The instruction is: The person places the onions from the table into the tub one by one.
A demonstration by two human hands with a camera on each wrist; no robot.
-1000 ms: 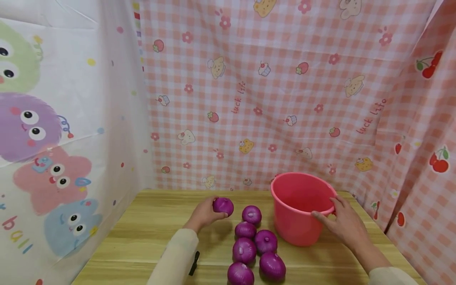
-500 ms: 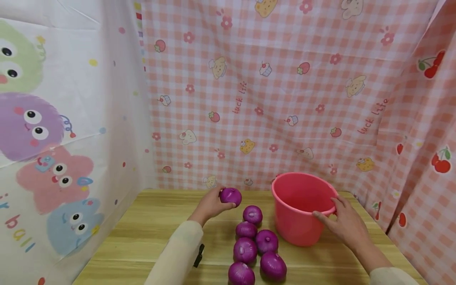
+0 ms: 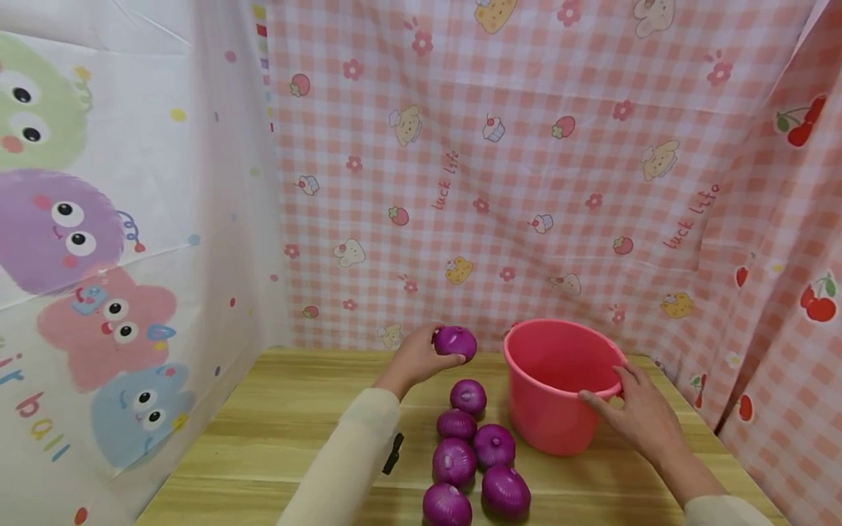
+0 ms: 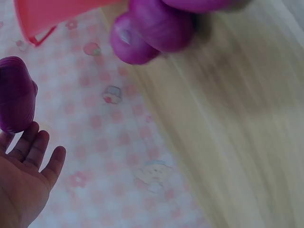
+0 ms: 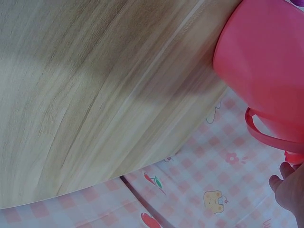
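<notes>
My left hand [image 3: 421, 358] pinches a purple onion [image 3: 457, 343] between thumb and fingers, raised above the back of the table. In the left wrist view, that onion [image 4: 16, 95] sits at the fingertips of the left hand [image 4: 23, 185]. A pink plastic bucket [image 3: 552, 420] stands upright to the right, its mouth facing up. My right hand [image 3: 641, 409] grips its right rim, the thumb lying on the front of the rim. Several more purple onions [image 3: 454, 462] lie grouped left of the bucket. The right wrist view catches the bucket's side [image 5: 266, 61] and part of the right hand [image 5: 292, 190].
The wooden table [image 3: 263, 438] runs back to a pink checked curtain [image 3: 368, 277]. A white curtain with cartoon figures [image 3: 79, 241] hangs at the left. A small black strap-like thing [image 3: 393, 453] shows beside the left sleeve. The bucket has a pink handle [image 5: 270, 137].
My left hand has lifted the onion and carried it rightward, toward the bucket. The right hand and bucket have stayed in place, as have the onions on the table.
</notes>
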